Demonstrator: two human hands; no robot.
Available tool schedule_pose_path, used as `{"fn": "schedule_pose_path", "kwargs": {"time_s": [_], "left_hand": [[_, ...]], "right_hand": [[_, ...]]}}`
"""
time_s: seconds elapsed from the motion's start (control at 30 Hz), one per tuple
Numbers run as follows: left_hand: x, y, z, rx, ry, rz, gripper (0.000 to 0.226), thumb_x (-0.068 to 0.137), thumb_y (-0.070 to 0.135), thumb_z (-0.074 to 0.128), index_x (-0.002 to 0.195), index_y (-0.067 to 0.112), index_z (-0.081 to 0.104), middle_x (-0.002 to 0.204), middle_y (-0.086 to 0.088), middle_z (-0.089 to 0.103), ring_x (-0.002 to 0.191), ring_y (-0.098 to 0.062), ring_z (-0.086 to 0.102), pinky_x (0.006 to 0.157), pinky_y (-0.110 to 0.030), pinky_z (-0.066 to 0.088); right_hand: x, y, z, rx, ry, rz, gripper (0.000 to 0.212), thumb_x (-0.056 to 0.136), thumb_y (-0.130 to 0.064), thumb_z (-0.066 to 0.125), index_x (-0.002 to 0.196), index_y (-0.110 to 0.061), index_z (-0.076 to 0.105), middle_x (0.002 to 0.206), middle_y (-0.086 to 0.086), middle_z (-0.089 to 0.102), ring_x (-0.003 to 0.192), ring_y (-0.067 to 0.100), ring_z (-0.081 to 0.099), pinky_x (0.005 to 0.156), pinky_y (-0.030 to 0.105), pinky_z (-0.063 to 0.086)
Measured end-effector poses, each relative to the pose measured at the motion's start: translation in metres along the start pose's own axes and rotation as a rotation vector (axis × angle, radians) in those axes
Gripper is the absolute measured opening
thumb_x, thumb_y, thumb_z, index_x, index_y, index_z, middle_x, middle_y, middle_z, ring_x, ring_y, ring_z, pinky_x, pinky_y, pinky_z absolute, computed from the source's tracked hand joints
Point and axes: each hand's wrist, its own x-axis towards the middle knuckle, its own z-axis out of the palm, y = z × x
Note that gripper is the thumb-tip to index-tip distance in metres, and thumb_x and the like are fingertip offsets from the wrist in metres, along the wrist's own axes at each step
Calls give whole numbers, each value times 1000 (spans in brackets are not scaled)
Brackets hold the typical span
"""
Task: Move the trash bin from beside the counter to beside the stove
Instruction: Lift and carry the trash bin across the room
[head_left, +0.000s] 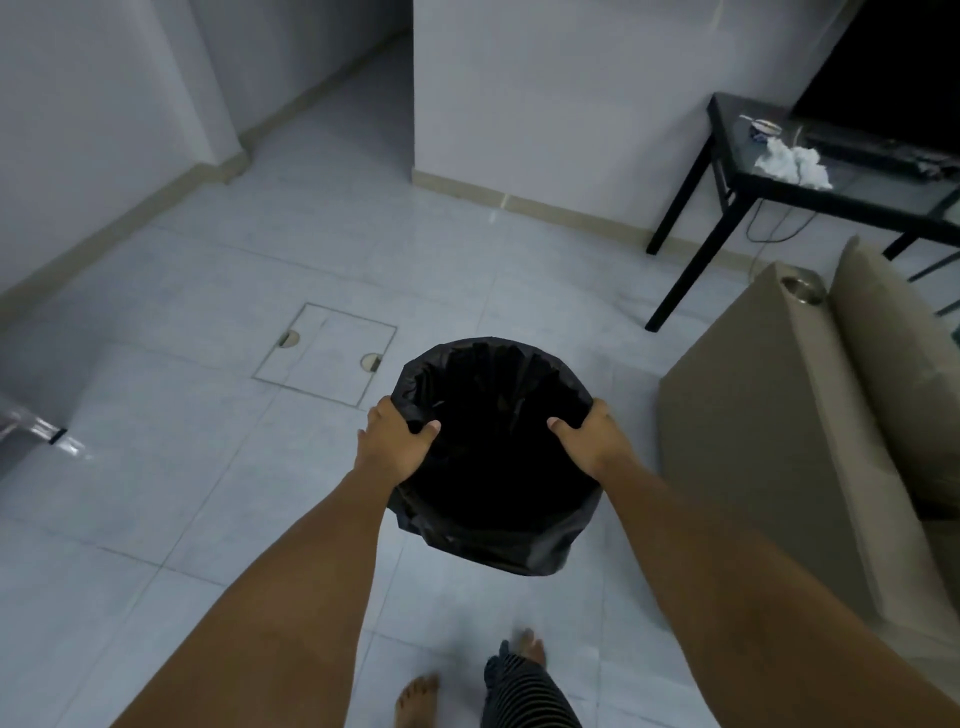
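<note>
Gripping black-lined trash bin (496, 447) by its rim, left hand (390, 441) and right hand (592, 441) clamping opposite sides, above tiled floor (208, 312).

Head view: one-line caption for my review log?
Both hands, left and right, grip the black-lined trash bin above the tiled floor.

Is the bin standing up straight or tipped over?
Upright: the trash bin has its open mouth facing up, held at the rim by the left hand and right hand.

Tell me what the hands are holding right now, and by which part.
The trash bin, held at its bag-lined rim: left hand on one side, right hand opposite.
</note>
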Motion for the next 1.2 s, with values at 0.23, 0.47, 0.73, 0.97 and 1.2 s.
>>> {"fn": "schedule_pose_path", "kwargs": {"time_s": [0.23, 0.47, 0.73, 0.97, 1.2], "left_hand": [[76, 48, 16, -49, 102, -102, 84, 87, 49, 68, 151, 4, 37, 150, -18, 49, 140, -41, 47, 119, -54, 37], [134, 101, 36, -250, 263, -254, 85, 87, 48, 69, 151, 3, 35, 151, -19, 46, 139, -43, 49, 116, -54, 41], [180, 119, 26, -335, 432, -361, 86, 89, 46, 68, 152, 0, 33, 153, -21, 44, 141, -43, 47, 117, -54, 39], [217, 89, -16, -380, 593, -492, 85, 88, 47, 69, 150, -1, 36, 148, -23, 47, 137, -44, 50, 115, -56, 40], [248, 60, -73, -410, 693, -599, 83, 88, 46, 69, 149, -1, 37, 147, -23, 48, 137, -44, 51, 115, -55, 42]], "right_hand": [[121, -45, -26, -103, -91, -89, 79, 91, -56, 57, 148, -10, 28, 142, 17, 51, 126, 41, 54, 104, 51, 47], [227, -98, -59, -224, -185, -246, 85, 90, -58, 58, 152, -12, 23, 143, 16, 50, 127, 39, 54, 104, 50, 47], [307, -173, -46, -313, -293, -421, 86, 88, -59, 58, 151, -11, 25, 143, 16, 50, 127, 39, 54, 105, 50, 46], [343, -259, 21, -395, -416, -567, 87, 89, -57, 59, 152, -9, 24, 146, 17, 49, 129, 40, 53, 106, 49, 45], [358, -350, 84, -436, -514, -687, 87, 90, -56, 59, 153, -8, 23, 145, 18, 49, 128, 39, 53, 105, 49, 46]]}}
